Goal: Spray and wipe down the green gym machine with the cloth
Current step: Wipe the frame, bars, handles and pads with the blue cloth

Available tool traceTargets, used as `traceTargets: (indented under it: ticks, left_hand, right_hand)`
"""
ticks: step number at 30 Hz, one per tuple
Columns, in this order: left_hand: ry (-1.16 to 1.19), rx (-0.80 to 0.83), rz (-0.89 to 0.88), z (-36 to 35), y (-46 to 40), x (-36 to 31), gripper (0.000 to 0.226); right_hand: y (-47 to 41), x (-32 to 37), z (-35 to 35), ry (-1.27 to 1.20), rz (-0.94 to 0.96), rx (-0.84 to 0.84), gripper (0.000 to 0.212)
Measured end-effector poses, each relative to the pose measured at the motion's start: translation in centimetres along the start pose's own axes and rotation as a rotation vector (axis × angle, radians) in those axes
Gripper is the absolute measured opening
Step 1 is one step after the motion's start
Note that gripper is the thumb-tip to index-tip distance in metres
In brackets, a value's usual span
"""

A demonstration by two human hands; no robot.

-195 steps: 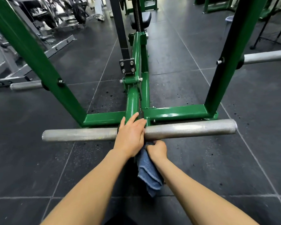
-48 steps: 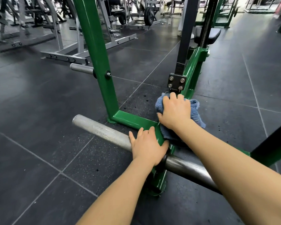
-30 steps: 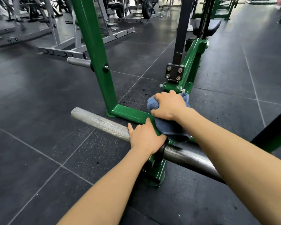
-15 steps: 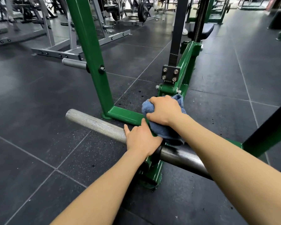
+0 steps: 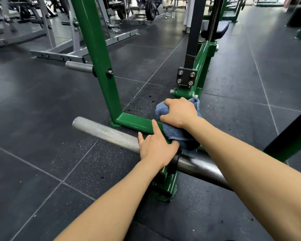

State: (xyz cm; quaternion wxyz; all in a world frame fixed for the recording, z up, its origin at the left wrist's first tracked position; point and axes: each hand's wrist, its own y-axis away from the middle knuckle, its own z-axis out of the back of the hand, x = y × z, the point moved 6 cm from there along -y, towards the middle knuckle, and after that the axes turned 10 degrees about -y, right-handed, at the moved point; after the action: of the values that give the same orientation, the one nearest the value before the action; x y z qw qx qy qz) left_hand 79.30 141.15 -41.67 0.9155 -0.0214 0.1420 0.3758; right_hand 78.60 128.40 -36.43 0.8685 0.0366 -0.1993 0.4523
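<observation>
The green gym machine (image 5: 101, 70) stands on the dark floor, with a slanted upright, a low cross beam (image 5: 134, 123) and a centre beam running away from me. My right hand (image 5: 178, 112) grips a bunched blue cloth (image 5: 176, 132) on the centre beam, just in front of the green pivot bracket (image 5: 182, 93). My left hand (image 5: 157, 147) rests on the silver knurled bar (image 5: 104, 132) where it meets the frame, index finger stretched toward the cross beam. No spray bottle is in view.
A black bolted plate with a strap (image 5: 186, 78) rises behind the cloth. A short silver peg (image 5: 78, 66) sticks out of the upright. Grey racks (image 5: 63, 54) and weight plates (image 5: 150, 9) stand at the back left. Another green post (image 5: 288, 138) slants at the right.
My right hand has worked the cloth on the centre beam, sliding it back toward me from the black plate to just before the pivot. My left hand stays on the bar, its index finger now extended.
</observation>
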Motion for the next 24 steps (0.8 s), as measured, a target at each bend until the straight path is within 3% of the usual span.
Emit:
traceTargets:
  ticks: [4,7,10,16,24]
  left_hand:
    - [0.135,0.113,-0.161,0.9,0.1,1.3,0.080]
    - [0.197,-0.018,-0.146,2.8,0.2,5.1,0.049]
    - [-0.009,-0.127,-0.155,3.6,0.4,7.5,0.050]
    - [-0.430,-0.127,-0.334,1.7,2.6,7.1,0.057]
    - [-0.401,-0.143,-0.339,0.4,3.1,7.5,0.056]
  right_hand:
    - [2.0,-0.5,0.0,-0.221,0.009,0.035,0.052]
    - [4.1,0.8,-0.4,-0.221,0.070,0.123,0.061]
    - [6.7,3.4,-1.0,-0.127,0.177,0.178,0.061]
    - [9.4,4.1,-1.2,-0.125,0.304,0.304,0.049]
    - [3.5,2.6,-1.0,-0.009,0.081,0.118,0.046]
